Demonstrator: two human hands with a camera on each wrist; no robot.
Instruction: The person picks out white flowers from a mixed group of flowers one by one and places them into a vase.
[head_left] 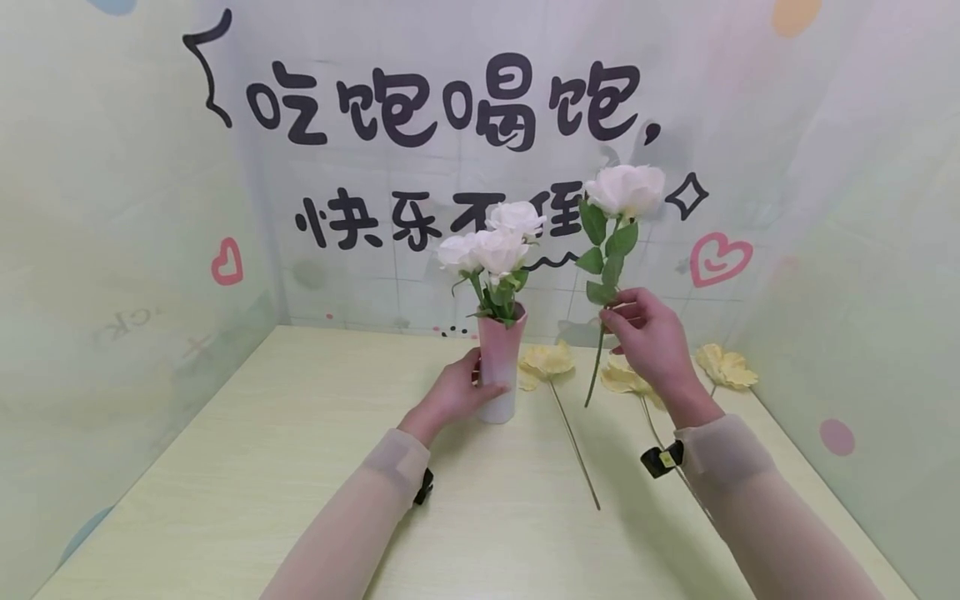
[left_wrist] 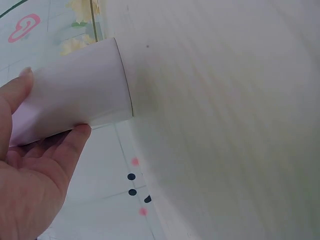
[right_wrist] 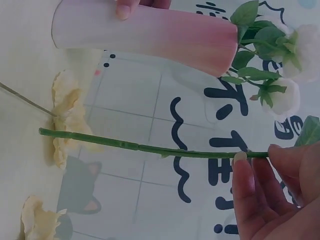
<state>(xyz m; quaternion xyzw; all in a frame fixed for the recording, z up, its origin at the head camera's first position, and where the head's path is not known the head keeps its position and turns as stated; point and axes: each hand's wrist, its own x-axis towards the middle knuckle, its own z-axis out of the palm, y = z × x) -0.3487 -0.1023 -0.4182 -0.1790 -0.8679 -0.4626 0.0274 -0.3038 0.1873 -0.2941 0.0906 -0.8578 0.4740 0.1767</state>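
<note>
A pink-to-white vase (head_left: 498, 358) stands upright on the table, with several white roses (head_left: 501, 250) and green leaves in its mouth. My left hand (head_left: 456, 390) grips the vase low down, thumb on the near side and fingers behind; the left wrist view shows the vase's white base (left_wrist: 95, 82) against the tabletop. To the right, my right hand (head_left: 651, 342) pinches the stem of a single white rose (head_left: 626, 190) between thumb and fingers. That rose is held upright above the table, its bare green stem (right_wrist: 125, 145) pointing down, apart from the vase.
Yellow flowers on thin stems lie on the table (head_left: 337, 433): one flower (head_left: 547, 362) just right of the vase, another (head_left: 628, 379) partly behind my right wrist, a third (head_left: 726, 367) at the right edge. A printed backdrop (head_left: 420, 42) encloses the back and sides.
</note>
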